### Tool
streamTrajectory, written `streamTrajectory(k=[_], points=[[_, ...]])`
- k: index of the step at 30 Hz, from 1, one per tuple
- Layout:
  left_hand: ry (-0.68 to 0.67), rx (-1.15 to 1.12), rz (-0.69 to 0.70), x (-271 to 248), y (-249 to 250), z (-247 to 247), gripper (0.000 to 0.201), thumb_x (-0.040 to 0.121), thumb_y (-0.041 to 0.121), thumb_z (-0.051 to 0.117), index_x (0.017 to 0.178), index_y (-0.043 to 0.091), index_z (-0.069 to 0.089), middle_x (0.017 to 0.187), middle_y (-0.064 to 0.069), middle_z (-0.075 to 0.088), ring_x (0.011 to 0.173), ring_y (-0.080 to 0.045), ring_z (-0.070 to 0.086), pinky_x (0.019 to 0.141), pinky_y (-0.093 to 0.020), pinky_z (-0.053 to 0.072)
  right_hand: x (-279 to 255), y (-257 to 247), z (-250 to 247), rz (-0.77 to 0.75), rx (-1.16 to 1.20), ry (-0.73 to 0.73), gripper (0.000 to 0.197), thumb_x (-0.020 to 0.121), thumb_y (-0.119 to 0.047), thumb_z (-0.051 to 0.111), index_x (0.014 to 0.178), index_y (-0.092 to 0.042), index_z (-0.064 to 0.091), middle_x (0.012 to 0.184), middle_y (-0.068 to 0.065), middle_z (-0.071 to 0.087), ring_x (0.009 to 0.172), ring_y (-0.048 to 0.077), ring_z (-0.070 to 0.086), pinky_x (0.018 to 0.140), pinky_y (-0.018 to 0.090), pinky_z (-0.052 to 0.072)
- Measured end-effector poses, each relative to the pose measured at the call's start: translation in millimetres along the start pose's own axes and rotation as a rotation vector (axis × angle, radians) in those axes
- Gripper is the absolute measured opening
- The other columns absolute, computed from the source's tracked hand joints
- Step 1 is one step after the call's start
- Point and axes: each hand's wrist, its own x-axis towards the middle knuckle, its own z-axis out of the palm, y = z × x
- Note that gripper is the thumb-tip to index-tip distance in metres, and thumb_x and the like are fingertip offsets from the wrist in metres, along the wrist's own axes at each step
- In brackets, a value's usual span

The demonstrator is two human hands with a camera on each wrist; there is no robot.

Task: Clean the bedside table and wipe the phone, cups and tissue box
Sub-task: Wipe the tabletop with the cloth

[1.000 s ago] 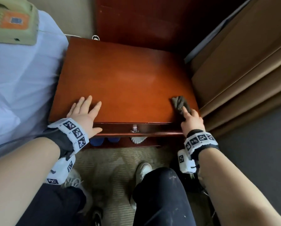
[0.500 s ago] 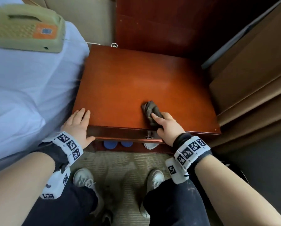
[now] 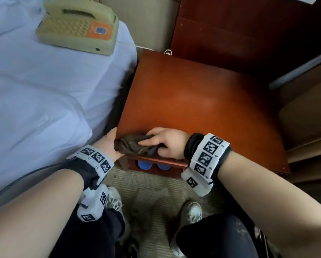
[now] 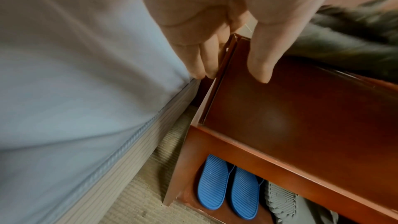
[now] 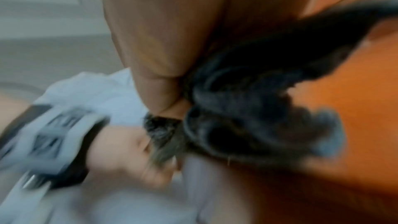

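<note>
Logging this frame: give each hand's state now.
Left hand: open, fingers straight, at the bedside table's front corner.
Right hand: holding the dark cloth.

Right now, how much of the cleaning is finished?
Done: table top cleared, phone moved onto the bed. In hand: right hand wipes the front edge with the dark cloth; left hand steadies the corner. Left: wiping the phone; cups and tissue box not visible.

The head camera is looking steeply down over the bedside table (image 3: 202, 101). Both wrist cameras are viewing its near-left corner at close range, sharing the cloth (image 4: 349, 40).
</note>
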Motion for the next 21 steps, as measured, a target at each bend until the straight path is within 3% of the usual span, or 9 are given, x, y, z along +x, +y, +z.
streamTrajectory(k=[2, 5, 6, 8, 10, 12, 15, 18, 21], points=[[0.0, 0.009, 0.017, -0.9, -2.0, -1.6, 0.071, 0.083, 0.02, 0.066, 0.143, 0.023, 0.027, 0.133, -0.006, 0.052, 0.116, -0.027, 0.054, 0.099, -0.033, 0.042, 7.2, 14.3, -25.8, 0.062, 0.059, 0.154, 0.055, 0.087, -0.002, 0.047, 0.137, -0.023, 0.044, 0.142, 0.009, 0.039, 0.132, 0.021, 0.037, 0.097, 0.009, 0.02], [-0.004, 0.034, 0.023, 0.6, -4.2, -3.5, 0.069, 0.084, 0.018, 0.065, 0.143, 0.022, 0.028, 0.132, -0.007, 0.053, 0.113, -0.026, 0.056, 0.098, -0.034, 0.044, 39.7, 44.6, -49.1, 0.41, 0.136, 0.491, 0.055, 0.09, -0.009, 0.045, 0.142, -0.025, 0.036, 0.147, 0.01, 0.028, 0.13, 0.027, 0.039, 0.105, 0.02, 0.026], [-0.003, 0.031, 0.025, 1.6, -4.5, -3.6, 0.068, 0.084, 0.019, 0.064, 0.142, 0.022, 0.029, 0.131, -0.007, 0.053, 0.113, -0.026, 0.056, 0.098, -0.034, 0.044, 51.8, 49.5, -49.5, 0.553, 0.169, 0.521, 0.056, 0.09, -0.01, 0.044, 0.143, -0.027, 0.032, 0.149, 0.007, 0.022, 0.129, 0.029, 0.04, 0.105, 0.026, 0.03], [0.013, 0.032, 0.03, 4.3, -4.5, -4.2, 0.065, 0.084, 0.022, 0.064, 0.141, 0.023, 0.032, 0.13, -0.007, 0.054, 0.111, -0.025, 0.056, 0.098, -0.035, 0.044, 70.8, 50.8, -44.9, 0.684, 0.162, 0.414, 0.061, 0.09, -0.009, 0.045, 0.143, -0.034, 0.028, 0.151, 0.001, 0.015, 0.128, 0.03, 0.039, 0.102, 0.031, 0.035], [0.015, 0.039, 0.022, 6.3, -4.0, -4.8, 0.065, 0.084, 0.023, 0.064, 0.141, 0.023, 0.032, 0.13, -0.007, 0.054, 0.112, -0.025, 0.056, 0.097, -0.034, 0.044, 78.3, 44.6, -37.0, 0.608, 0.073, 0.32, 0.067, 0.087, -0.007, 0.046, 0.143, -0.038, 0.026, 0.152, -0.002, 0.013, 0.131, 0.029, 0.033, 0.105, 0.03, 0.033], [0.001, 0.047, 0.002, 7.2, -2.9, -5.0, 0.066, 0.084, 0.023, 0.064, 0.141, 0.021, 0.031, 0.131, -0.008, 0.053, 0.114, -0.026, 0.055, 0.097, -0.032, 0.043, 69.9, 32.1, -28.6, 0.383, -0.021, 0.27, 0.069, 0.084, -0.005, 0.048, 0.142, -0.037, 0.03, 0.153, -0.001, 0.014, 0.135, 0.026, 0.03, 0.109, 0.022, 0.024], [-0.014, 0.05, -0.009, 6.5, -3.5, -4.6, 0.064, 0.083, 0.02, 0.065, 0.138, 0.017, 0.033, 0.131, -0.01, 0.053, 0.113, -0.028, 0.056, 0.097, -0.035, 0.044, 39.3, 13.9, -13.5, 0.106, -0.088, 0.076, 0.065, 0.084, -0.003, 0.049, 0.14, -0.033, 0.036, 0.151, -0.001, 0.018, 0.134, 0.018, 0.031, 0.097, 0.007, 0.018], [-0.045, 0.054, -0.023, 1.1, -3.7, -5.6, 0.065, 0.085, 0.019, 0.063, 0.141, 0.019, 0.03, 0.133, -0.009, 0.052, 0.115, -0.027, 0.055, 0.099, -0.035, 0.044, 9.3, 8.9, -15.3, 0.086, -0.069, -0.078, 0.06, 0.087, -0.003, 0.048, 0.138, -0.033, 0.04, 0.15, -0.002, 0.023, 0.134, 0.014, 0.031, 0.086, 0.003, 0.017], [-0.029, 0.093, -0.016, -10.7, 1.9, -9.8, 0.065, 0.087, 0.022, 0.06, 0.143, 0.017, 0.027, 0.14, -0.01, 0.045, 0.12, -0.027, 0.051, 0.1, -0.033, 0.041, -11.8, 22.0, -28.3, 0.239, -0.05, 0.091, 0.058, 0.087, -0.005, 0.046, 0.138, -0.034, 0.04, 0.147, 0.001, 0.03, 0.131, 0.018, 0.036, 0.094, 0.009, 0.024]])
